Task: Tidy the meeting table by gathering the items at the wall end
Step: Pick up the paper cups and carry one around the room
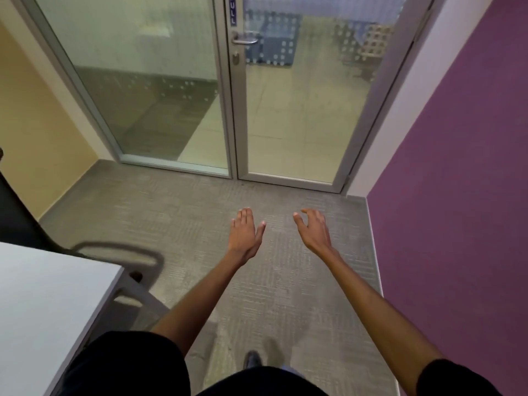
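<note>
Left hand & right hand both spread, empty – prob. mid-walk; table corner left of them.

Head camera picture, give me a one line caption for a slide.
Both empty hands, left and right, reach over grey carpet toward a glass door.

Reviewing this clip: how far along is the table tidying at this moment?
Nothing can be confirmed as done: only a bare corner of the table shows, with no items in view. In hand: nothing; the left hand and right hand are open and empty, held out over the carpet facing the glass door. Whether gathering remains cannot be told.
</note>
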### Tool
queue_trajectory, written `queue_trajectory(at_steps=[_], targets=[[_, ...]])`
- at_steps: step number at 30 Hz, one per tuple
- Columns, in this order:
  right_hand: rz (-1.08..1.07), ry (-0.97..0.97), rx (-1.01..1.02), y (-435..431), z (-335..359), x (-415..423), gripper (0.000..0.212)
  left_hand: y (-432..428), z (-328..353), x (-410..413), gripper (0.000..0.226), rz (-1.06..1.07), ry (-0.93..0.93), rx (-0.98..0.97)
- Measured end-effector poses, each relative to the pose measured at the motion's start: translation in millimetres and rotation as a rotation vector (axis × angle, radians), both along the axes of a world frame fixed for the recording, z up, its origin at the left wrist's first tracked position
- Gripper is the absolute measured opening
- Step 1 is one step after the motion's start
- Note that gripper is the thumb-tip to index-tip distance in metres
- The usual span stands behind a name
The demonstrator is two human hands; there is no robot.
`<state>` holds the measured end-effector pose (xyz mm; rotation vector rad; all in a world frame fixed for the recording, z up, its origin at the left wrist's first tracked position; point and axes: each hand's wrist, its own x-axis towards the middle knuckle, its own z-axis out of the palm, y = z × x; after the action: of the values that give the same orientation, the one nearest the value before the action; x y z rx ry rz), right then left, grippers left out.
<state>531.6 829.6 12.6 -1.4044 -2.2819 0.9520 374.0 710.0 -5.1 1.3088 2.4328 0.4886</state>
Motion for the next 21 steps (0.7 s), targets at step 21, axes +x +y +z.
queue_trajectory(at_steps=[21], targets=[[0.446, -0.011, 0.012, 254.9, -15.0, -287.0, 0.053, 206.8, -7.8, -225.5, 0.074, 0.366, 0.000, -0.041]])
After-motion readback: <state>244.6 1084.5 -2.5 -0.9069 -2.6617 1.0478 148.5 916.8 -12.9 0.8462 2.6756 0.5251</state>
